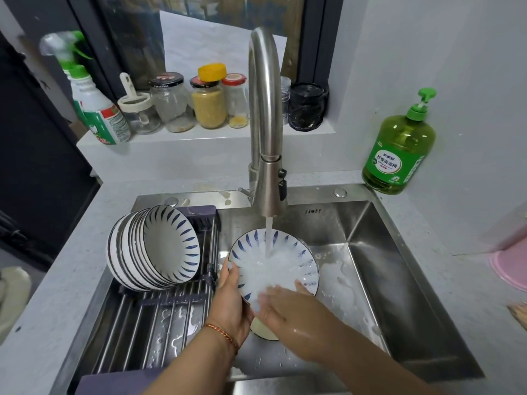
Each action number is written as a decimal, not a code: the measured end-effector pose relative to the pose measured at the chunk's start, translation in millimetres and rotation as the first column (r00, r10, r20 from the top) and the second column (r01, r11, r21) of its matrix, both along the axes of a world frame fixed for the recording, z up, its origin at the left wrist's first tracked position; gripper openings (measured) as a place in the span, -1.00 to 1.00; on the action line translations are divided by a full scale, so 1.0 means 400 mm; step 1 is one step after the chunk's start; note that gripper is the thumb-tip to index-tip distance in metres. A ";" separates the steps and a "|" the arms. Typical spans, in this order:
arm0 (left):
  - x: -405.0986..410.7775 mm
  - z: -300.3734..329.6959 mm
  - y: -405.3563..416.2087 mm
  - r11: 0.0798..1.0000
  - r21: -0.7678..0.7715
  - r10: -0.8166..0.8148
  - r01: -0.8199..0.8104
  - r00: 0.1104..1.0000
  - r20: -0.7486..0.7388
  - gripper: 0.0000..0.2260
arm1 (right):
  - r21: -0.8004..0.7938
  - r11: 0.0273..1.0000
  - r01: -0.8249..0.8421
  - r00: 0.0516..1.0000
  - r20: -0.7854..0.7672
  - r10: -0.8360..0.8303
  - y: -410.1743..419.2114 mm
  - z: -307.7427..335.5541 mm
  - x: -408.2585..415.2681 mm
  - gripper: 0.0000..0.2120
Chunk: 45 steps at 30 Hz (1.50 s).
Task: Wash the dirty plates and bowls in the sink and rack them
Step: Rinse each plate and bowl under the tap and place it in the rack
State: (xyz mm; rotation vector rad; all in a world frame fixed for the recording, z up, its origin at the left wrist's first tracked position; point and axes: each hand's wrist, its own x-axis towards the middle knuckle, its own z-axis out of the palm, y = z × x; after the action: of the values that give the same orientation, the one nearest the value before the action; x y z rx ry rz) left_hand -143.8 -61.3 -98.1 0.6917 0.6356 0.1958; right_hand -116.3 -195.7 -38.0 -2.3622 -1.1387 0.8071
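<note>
Left grip (231,295) is clamped on the left rim of a plate (273,266), thumb over the rim's front and fingers behind it, with a red cord around the wrist. Right grip (281,305) lies flat and spread against the plate's lower face, fingers apart and clasping nothing. That plate, white with blue leaf strokes around its edge, is held tilted over the sink (370,266) under the running tap (263,124), whose stream strikes its middle. Below it another dish (265,333) peeks out, only its pale edge showing. To the left, a row of matching bowls (155,249) stands on edge, close together, on the rack (159,317) that spans the sink's left part; the rack's near bars are bare and wet. Right of the plate the basin floor is free apart from foam patches. A green soap bottle (399,152) stands on the tabletop (442,223) near the sink's back right corner. Jars (208,105) line the window ledge (199,136).
</note>
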 end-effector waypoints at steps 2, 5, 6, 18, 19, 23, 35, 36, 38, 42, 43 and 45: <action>-0.003 -0.013 0.000 0.999 -0.029 -0.026 0.024 0.998 -0.065 -0.48 | 0.033 0.999 0.023 0.992 -0.126 -0.019 0.020 0.000 0.001 -0.29; -0.006 -0.022 -0.003 0.996 -0.082 -0.056 0.048 0.994 -0.098 -0.27 | 0.094 0.996 0.005 0.988 -0.153 0.010 0.051 -0.021 0.010 -0.21; -0.005 -0.022 -0.003 0.996 -0.079 -0.037 0.029 0.994 -0.099 -0.31 | 0.108 0.994 0.003 0.988 -0.156 0.014 0.061 -0.031 0.019 -0.17; -0.009 -0.002 -0.007 0.999 -0.026 -0.034 0.031 0.995 -0.097 -0.78 | -0.227 0.970 0.084 0.951 0.308 -0.010 0.008 -0.103 0.177 -0.12; -0.007 0.002 -0.004 1.000 -0.014 -0.026 0.024 0.994 -0.106 -0.82 | -0.225 0.971 0.078 0.938 0.347 0.005 -0.009 -0.104 0.176 0.01; 0.002 0.006 0.017 1.000 0.023 0.003 0.000 0.993 -0.115 -0.85 | -0.157 0.986 0.049 0.949 0.316 0.004 -0.066 -0.096 0.134 0.11; 0.051 0.040 0.044 0.996 0.028 -0.082 0.087 0.986 -0.145 -0.66 | 0.359 0.927 -0.106 0.835 0.539 -0.113 -0.090 -0.175 0.121 -0.72; 0.053 0.046 0.039 0.995 0.008 -0.098 0.100 0.985 -0.139 -0.65 | 0.387 0.914 -0.118 0.827 0.548 -0.126 -0.089 -0.176 0.122 -0.73; 0.056 0.057 0.021 0.992 -0.018 -0.126 0.125 0.983 -0.135 -0.67 | 0.418 0.901 -0.111 0.831 0.537 -0.146 -0.084 -0.171 0.118 -0.70; 0.063 0.065 -0.034 0.977 0.041 -0.202 0.209 0.970 -0.136 -0.70 | 0.436 0.895 0.096 0.892 0.361 -0.272 -0.053 -0.137 0.102 -0.55; 0.063 0.064 -0.049 0.966 0.103 -0.224 0.237 0.966 -0.127 -0.72 | 0.429 0.884 0.187 0.906 0.272 -0.324 -0.050 -0.127 0.100 -0.55; 0.063 0.063 -0.080 0.915 0.284 -0.260 0.288 0.956 -0.135 -0.68 | 0.461 0.828 0.320 0.907 0.103 -0.408 -0.048 -0.116 0.101 -0.72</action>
State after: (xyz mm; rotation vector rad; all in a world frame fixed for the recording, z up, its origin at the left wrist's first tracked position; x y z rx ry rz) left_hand -118.8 -93.4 -72.8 1.0819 0.5969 -0.0033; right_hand -76.0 -214.9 -84.4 -2.1970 -0.7854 0.1581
